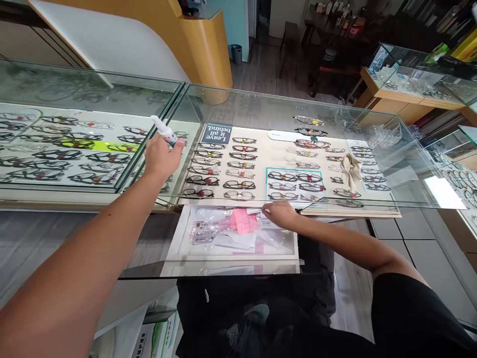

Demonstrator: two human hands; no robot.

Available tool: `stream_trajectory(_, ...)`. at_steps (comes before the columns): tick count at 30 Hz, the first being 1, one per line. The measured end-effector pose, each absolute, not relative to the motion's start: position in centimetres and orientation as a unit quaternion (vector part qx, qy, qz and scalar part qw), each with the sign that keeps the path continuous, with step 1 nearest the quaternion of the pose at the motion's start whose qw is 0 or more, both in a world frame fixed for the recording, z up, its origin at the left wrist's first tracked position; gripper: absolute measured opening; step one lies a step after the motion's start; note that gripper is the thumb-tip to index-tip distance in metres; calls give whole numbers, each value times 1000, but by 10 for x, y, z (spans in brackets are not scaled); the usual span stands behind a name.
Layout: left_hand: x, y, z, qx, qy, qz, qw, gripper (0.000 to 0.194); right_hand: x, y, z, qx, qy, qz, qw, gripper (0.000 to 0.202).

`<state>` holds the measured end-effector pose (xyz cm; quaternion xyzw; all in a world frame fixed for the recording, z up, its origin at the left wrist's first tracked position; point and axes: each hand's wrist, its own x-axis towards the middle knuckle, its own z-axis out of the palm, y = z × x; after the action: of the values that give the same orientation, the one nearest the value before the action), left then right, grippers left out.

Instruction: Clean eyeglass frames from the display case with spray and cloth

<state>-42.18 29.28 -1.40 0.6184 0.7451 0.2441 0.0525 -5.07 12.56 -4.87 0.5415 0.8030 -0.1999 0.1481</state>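
My left hand is wrapped round a small white plastic bottle with a pointed cap, held tilted above the glass counter near the joint between two display cases. My right hand is at the far right part of an open white drawer, its fingers curled beside white paper slips; whether they grip one is hidden. Inside the drawer lie a pink printed slip, clear plastic bags and white papers.
Rows of eyeglasses fill the glass display case, with a dark sign and a beige cloth among them. More glasses lie in the left case. Boxes stand below at the lower left. Stools are farther back.
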Motion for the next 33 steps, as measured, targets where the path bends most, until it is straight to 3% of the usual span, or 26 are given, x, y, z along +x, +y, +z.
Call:
stream_trajectory(4,-422,293,-16,619,746,243,49,41,-34,185,-71,625,753,-138,152,29)
stream_trajectory(8,-422,293,-16,618,746,243,49,43,-17,218,-88,677,711,-98,165,36)
stream_trajectory(18,-419,289,-13,620,746,238,52,45,-5,249,-119,708,665,-112,209,41)
stream_trajectory(27,-410,284,-3,616,755,217,55,48,-8,246,-101,703,675,-104,196,43)
stream_trajectory(33,-412,285,-4,623,753,205,54,50,-34,215,-66,669,719,-89,164,30)
